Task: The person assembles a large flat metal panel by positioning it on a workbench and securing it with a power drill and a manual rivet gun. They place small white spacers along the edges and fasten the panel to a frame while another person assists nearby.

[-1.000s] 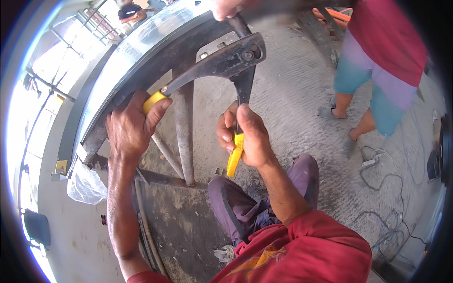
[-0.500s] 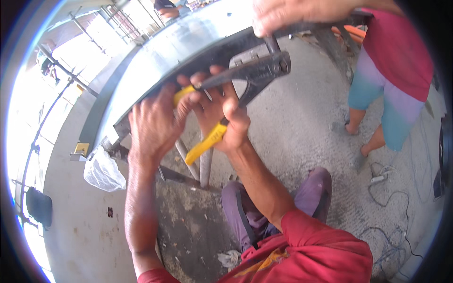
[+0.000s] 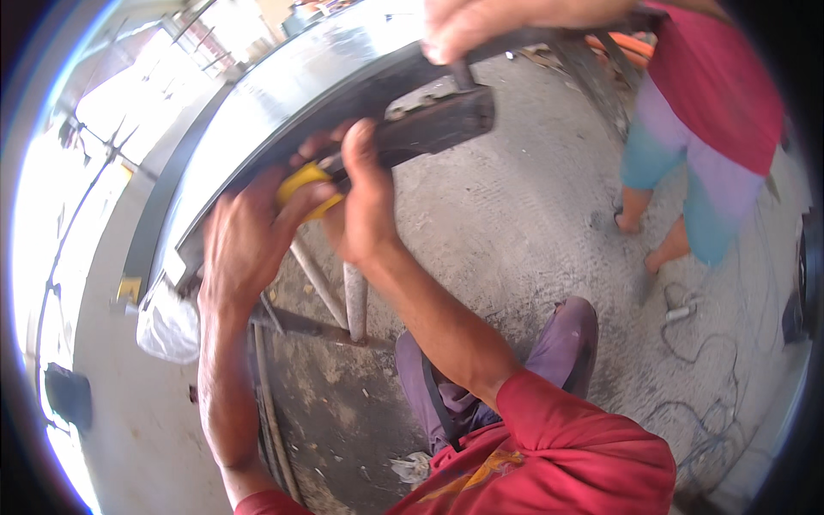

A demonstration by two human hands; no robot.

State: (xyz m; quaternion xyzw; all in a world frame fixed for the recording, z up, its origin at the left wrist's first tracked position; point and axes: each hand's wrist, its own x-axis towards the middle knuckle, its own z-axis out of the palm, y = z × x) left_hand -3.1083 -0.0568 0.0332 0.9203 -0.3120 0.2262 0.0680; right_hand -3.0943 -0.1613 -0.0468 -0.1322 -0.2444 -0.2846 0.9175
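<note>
A long dark hand tool (image 3: pixel 438 127) with yellow handles, plier-like, lies along the near edge of a shiny metal sheet (image 3: pixel 300 77). Its handles are pressed together, and a yellow grip (image 3: pixel 305 189) shows between my hands. My left hand (image 3: pixel 245 236) is at the sheet's edge beside this grip, its thumb over the yellow part and its other fingers partly hidden. Wrapped round the handles, my right hand (image 3: pixel 369 206) is closed, with the thumb pointing up. Another person's hand (image 3: pixel 481 30) rests on the dark edge past the tool's head.
The other person, in a red top and multicoloured shorts (image 3: pixel 725 180), stands at the right. Below the sheet are pale support legs (image 3: pixel 354 300). A plastic bag (image 3: pixel 167 326) hangs at the left corner. Cables (image 3: pixel 712 343) lie on the rough floor at right.
The tool's handles, spread apart before, are now squeezed together in my right hand. My hands, the tool and the sheet appear shifted slightly left in view.
</note>
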